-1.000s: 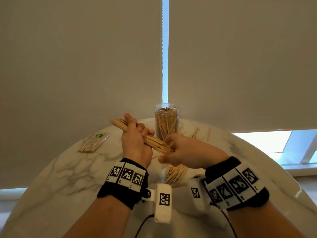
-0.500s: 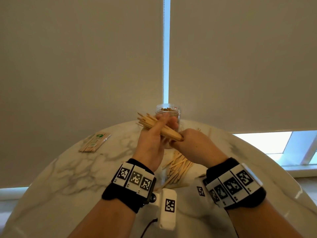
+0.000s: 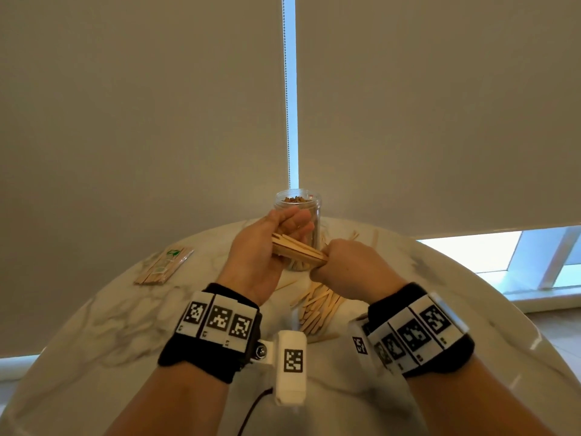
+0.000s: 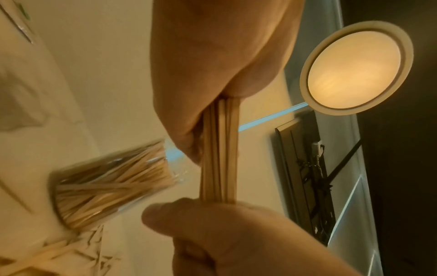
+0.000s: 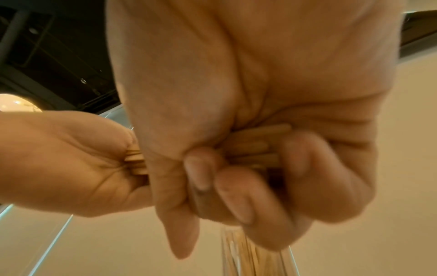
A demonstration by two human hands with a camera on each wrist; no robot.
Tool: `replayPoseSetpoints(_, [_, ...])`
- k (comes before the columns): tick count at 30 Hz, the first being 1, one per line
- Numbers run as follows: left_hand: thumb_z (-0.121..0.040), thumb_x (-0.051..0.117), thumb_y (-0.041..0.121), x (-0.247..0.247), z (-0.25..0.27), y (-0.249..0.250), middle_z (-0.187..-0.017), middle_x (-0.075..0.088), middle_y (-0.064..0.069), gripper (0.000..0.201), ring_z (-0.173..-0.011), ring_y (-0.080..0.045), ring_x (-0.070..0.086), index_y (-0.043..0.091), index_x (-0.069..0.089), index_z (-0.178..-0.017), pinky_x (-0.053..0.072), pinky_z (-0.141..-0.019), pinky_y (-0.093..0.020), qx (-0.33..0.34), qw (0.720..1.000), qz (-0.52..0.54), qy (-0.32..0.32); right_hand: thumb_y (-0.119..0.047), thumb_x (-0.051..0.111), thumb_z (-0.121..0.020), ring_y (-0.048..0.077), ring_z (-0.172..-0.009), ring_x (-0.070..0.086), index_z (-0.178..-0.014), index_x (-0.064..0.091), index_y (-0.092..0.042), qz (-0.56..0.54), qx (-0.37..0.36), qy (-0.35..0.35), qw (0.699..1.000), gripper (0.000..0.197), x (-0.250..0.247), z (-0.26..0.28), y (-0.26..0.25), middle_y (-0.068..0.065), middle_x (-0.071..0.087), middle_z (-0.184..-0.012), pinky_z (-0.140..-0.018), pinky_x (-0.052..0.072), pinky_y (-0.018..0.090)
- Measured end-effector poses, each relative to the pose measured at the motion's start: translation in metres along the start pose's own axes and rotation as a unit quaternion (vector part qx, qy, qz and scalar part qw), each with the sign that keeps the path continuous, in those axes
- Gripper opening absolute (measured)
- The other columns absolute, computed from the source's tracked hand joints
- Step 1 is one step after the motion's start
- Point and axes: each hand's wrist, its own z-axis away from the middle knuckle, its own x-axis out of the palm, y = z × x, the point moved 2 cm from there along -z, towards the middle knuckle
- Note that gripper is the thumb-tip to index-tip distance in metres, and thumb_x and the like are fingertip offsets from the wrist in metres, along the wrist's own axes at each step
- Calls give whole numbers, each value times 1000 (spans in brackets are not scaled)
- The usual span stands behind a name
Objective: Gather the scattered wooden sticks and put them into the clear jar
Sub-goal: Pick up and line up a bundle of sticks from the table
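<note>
A bundle of wooden sticks (image 3: 300, 250) is held level between both hands, just in front of the clear jar (image 3: 298, 199). The jar stands upright at the table's far side, packed with sticks. My left hand (image 3: 287, 229) cups the bundle's far left end, its fingers curled over it and the stick ends against the palm (image 5: 132, 160). My right hand (image 3: 341, 267) grips the near right end in a fist, seen as the right hand (image 5: 236, 177) with fingers wrapped round the bundle (image 5: 255, 145). In the left wrist view the bundle (image 4: 218, 149) runs between both hands beside the jar (image 4: 106, 179).
Loose sticks (image 3: 317, 306) lie piled on the marble table (image 3: 94, 341) below my hands, and a few more sticks (image 3: 374, 237) lie right of the jar. A wrapped packet of sticks (image 3: 163, 265) sits at the left. Window blinds hang close behind the table.
The bundle has moved right and up, in front of the jar. My left hand has slid from its middle to its far end, so less of it sticks out left.
</note>
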Motion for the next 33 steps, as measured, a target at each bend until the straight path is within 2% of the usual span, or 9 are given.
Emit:
replayPoseSetpoints(4, [-101, 46, 47, -8, -2, 9, -109, 76, -4, 42, -109, -20, 68, 16, 68, -119, 49, -97, -42, 3, 999, -51, 9, -39, 67, -87, 15, -73, 62, -97, 70, -21, -3, -1, -7, 1000, 21, -7, 2, -1, -3, 64, -76, -67, 52, 30])
replayPoseSetpoints(9, [-100, 57, 24, 1, 3, -4, -105, 75, -12, 28, -98, -25, 73, 5, 70, -115, 58, -77, -35, 24, 991, -132, 0, -43, 63, -88, 17, -68, 61, -91, 66, -20, 112, -11, 60, 992, 23, -8, 10, -13, -4, 60, -72, -57, 43, 27])
replayPoseSetpoints(13, [-100, 55, 33, -1, 2, -1, -101, 76, -10, 31, -92, -23, 74, 8, 72, -109, 57, -69, -32, 10, 985, -167, -39, -48, 62, -86, 15, -67, 58, -88, 62, -23, 102, -6, 74, 992, 24, -18, 12, -12, -6, 58, -71, -59, 42, 27])
replayPoseSetpoints(16, [-96, 57, 45, -6, 3, -4, -79, 76, -3, 37, -68, -13, 72, 14, 77, -90, 47, -50, -19, 38, 913, -405, -29, -56, 76, -74, 13, -71, 62, -99, 69, -26, 49, -23, 25, 998, 39, -17, 11, -11, -6, 65, -76, -64, 49, 29])
replayPoseSetpoints(18, [-91, 63, 46, -12, 2, -7, -67, 72, -4, 37, -53, -10, 64, 12, 76, -81, 42, -45, -18, 45, 888, -457, -20, -61, 81, -65, 12, -73, 63, -100, 71, -30, 0, -40, -7, 999, 49, -13, 11, -13, -8, 67, -79, -66, 50, 29])
replayPoseSetpoints(24, [-90, 68, 41, -27, -6, 1, -59, 66, -9, 37, -53, -17, 58, 8, 75, -76, 49, -56, -28, 78, 922, -376, 53, -56, 72, -79, 13, -75, 61, -100, 64, -31, 59, -90, 79, 991, 35, -12, 6, -14, -8, 64, -83, -73, 56, 35])
replayPoseSetpoints(28, [-98, 56, 44, -14, -2, -2, -73, 74, -11, 43, -59, -18, 67, 8, 75, -83, 54, -56, -27, 66, 943, -324, 41, -53, 57, -91, 13, -61, 55, -88, 63, -25, 153, -60, 160, 973, 29, -9, 7, -16, -6, 58, -71, -58, 45, 28])
replayPoseSetpoints(30, [-97, 46, 57, -7, -2, 3, -80, 77, -6, 54, -72, -18, 74, 11, 75, -89, 57, -62, -30, 41, 955, -290, 46, -54, 57, -89, 12, -59, 54, -88, 66, -26, 129, -44, 146, 980, 29, -9, 6, -12, -7, 58, -68, -56, 43, 27])
replayPoseSetpoints(33, [-95, 32, 70, -3, -5, 10, -93, 77, 1, 66, -92, -17, 71, 19, 74, -98, 52, -81, -36, 54, 957, -274, 81, -54, 59, -87, 13, -63, 58, -91, 70, -29, 92, -33, 109, 989, 28, -13, 4, -6, -8, 60, -69, -60, 50, 29])
